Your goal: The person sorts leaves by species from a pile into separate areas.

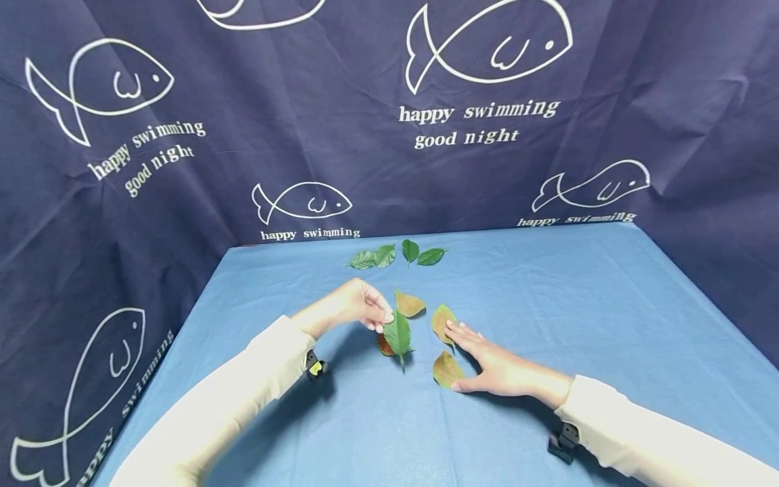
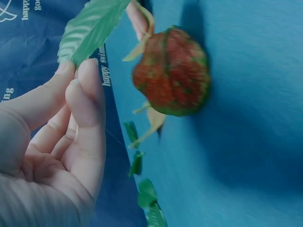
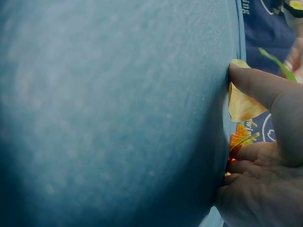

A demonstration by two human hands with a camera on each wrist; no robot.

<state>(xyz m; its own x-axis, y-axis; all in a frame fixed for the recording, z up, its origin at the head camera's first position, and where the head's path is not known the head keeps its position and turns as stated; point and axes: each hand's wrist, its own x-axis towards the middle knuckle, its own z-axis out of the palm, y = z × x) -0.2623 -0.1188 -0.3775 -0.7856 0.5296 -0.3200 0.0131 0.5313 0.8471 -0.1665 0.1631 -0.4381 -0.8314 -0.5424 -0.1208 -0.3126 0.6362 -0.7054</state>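
While the left hand [image 1: 359, 304] pinches a green leaf [image 1: 397, 331] over a red leaf [image 2: 170, 73], the right hand [image 1: 502, 368], fingers extended, touches two yellowish leaves [image 1: 447, 368] farther right.

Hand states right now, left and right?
Left hand: closed, pinching a green leaf.
Right hand: open, holding nothing, touching the farther yellow-brown leaf and the nearer yellow-brown leaf.

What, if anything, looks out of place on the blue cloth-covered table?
In the head view, one mottled red leaf, partly hidden behind the serrated green leaf in the left hand: it's far redder than the brownish-yellow leaves nearby.
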